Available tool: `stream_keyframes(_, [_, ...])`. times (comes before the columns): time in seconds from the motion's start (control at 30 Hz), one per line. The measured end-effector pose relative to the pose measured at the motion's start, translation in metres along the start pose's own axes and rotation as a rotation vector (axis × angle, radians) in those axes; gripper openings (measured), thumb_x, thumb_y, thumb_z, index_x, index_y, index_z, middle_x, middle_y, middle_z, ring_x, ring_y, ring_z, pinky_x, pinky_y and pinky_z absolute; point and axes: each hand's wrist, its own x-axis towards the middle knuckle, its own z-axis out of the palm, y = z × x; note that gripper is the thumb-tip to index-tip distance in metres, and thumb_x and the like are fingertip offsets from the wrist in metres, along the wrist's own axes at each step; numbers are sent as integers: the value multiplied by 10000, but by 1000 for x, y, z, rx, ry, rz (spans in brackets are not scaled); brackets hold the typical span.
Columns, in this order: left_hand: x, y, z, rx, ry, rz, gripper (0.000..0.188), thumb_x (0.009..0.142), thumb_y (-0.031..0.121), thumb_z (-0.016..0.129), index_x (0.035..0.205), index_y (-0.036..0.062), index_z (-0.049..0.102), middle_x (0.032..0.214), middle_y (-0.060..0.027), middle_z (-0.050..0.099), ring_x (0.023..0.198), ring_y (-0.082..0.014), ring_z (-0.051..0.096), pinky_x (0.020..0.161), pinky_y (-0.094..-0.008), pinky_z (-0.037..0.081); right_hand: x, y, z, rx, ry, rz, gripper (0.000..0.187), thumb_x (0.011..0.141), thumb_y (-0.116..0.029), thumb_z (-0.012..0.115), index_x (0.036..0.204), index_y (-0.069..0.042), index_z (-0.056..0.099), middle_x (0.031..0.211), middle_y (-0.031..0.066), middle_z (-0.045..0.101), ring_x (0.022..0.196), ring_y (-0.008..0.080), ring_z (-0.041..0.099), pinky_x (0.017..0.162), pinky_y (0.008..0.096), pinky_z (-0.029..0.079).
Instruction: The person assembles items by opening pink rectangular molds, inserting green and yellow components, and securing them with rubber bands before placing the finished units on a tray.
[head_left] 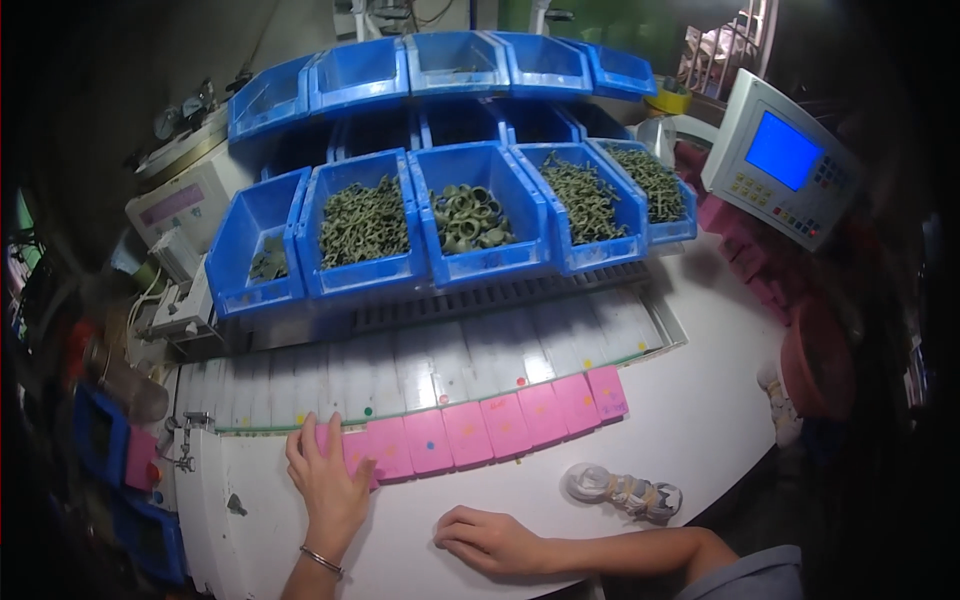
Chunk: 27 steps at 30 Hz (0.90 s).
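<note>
My left hand (332,478) is at the left end of a curved row of pink blocks (467,432). Its fingers and thumb straddle the end pink block (354,447), gripping it, and cover part of it. Small coloured dots mark several blocks in the row. My right hand (490,541) rests on the white tabletop (420,505), fingers curled together, with nothing visible in them. Behind the blocks runs a row of pale, glossy channels (430,358), edged by a green strip.
Blue bins (482,265) stand in tiers beyond the channels, several holding small greenish metal parts. At right are a control panel (783,150) with a blue screen and a reddish container (815,355). A bundle of whitish cord-like material (625,492) lies right of my hands.
</note>
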Motion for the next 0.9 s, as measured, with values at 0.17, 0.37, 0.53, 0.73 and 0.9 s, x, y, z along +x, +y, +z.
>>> stream_keyframes(0.17, [1, 1, 0, -3, -5, 1, 643, 845, 487, 518, 1281, 22, 435, 1374, -207, 292, 1236, -390, 239, 999, -537, 205, 2, -3, -7, -2, 21, 7, 122, 866, -60, 563, 979, -22, 589, 922, 94, 577, 813, 255, 602, 703, 312, 491])
stream_keyframes(0.37, [-1, 1, 5, -4, 17, 3, 604, 832, 412, 520, 1286, 25, 428, 1362, -215, 308, 1256, -406, 248, 1001, -542, 216, -10, -5, -27, 71, 144, 135, 141, 853, -40, 572, 992, -17, 588, 888, 107, 599, 794, 250, 622, 676, 314, 508])
stream_keyframes(0.53, [-4, -24, 21, 83, 40, 94, 585, 890, 453, 464, 1363, 119, 382, 1397, -196, 307, 1289, -407, 226, 985, -613, 217, -35, -22, -124, -577, 595, -267, 175, 789, 35, 572, 956, -17, 565, 841, 139, 585, 754, 311, 601, 637, 346, 497])
stream_keyframes(0.73, [-2, -20, 15, 97, 43, 128, 610, 893, 436, 469, 1330, 17, 394, 1363, -233, 331, 1267, -426, 257, 1003, -565, 236, -69, -33, -335, -1114, 1234, -262, 139, 810, 15, 545, 932, -26, 596, 926, 98, 568, 766, 191, 579, 636, 287, 473])
stream_keyframes(0.9, [3, -23, 20, 132, 63, 142, 553, 909, 395, 456, 1303, 8, 427, 1338, -248, 360, 1251, -420, 290, 1021, -536, 236, -94, -7, -473, -1284, 1624, -108, 444, 772, -96, 657, 1170, -9, 478, 1133, 176, 479, 1035, 328, 481, 914, 387, 390])
